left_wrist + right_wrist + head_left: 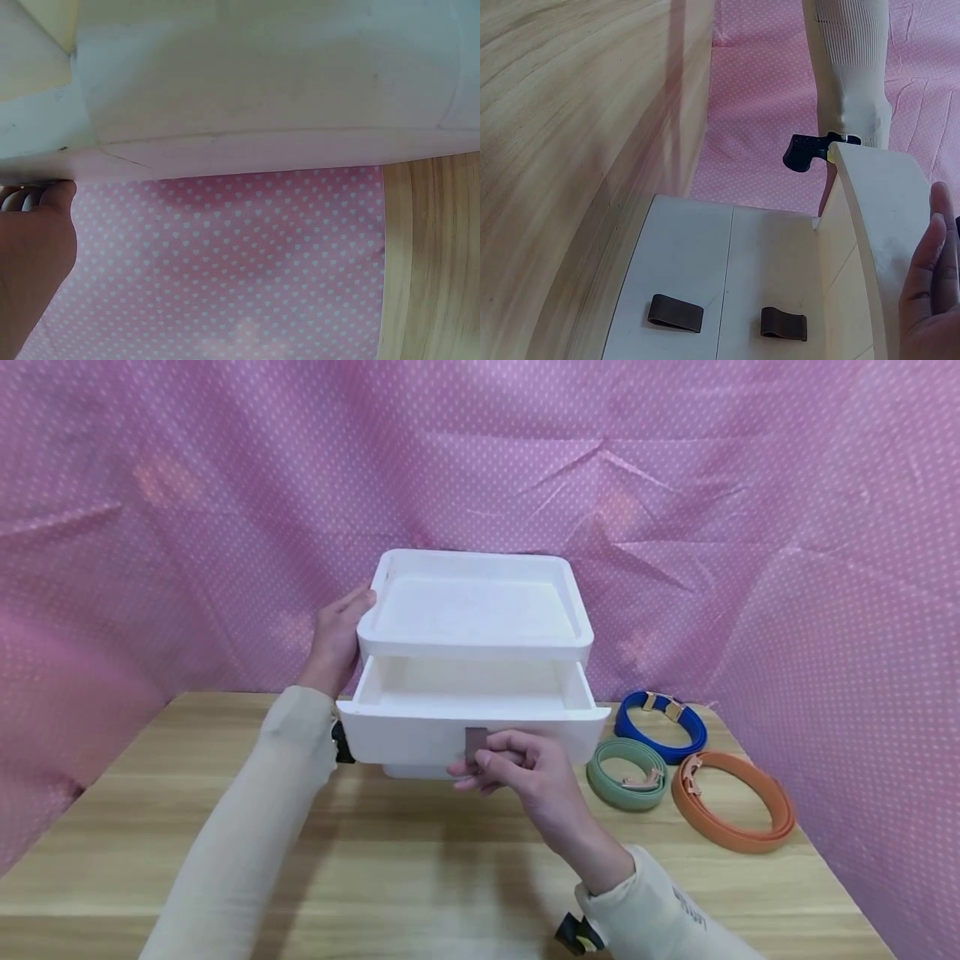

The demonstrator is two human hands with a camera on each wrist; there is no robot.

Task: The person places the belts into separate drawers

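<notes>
A white drawer cabinet [480, 650] with a rimmed tray top stands on the table, its top drawer [405, 737] pulled out and bare inside where I can see. My right hand [536, 772] pinches the brown pull tab [476, 743] on that drawer's front. Fingers of the right hand [930, 289] show at the right edge of the right wrist view. Below the drawer, two lower fronts with brown tabs [676, 313] are closed. My left hand [336, 639] rests against the cabinet's left side near the back; its fingertips are partly hidden.
Three coiled belts lie on the table right of the cabinet: a blue belt [662, 727], a green belt [627, 774] and an orange belt [733, 802], with metal buckles. Pink dotted cloth [480, 460] hangs behind and at the sides of the wooden table [390, 877].
</notes>
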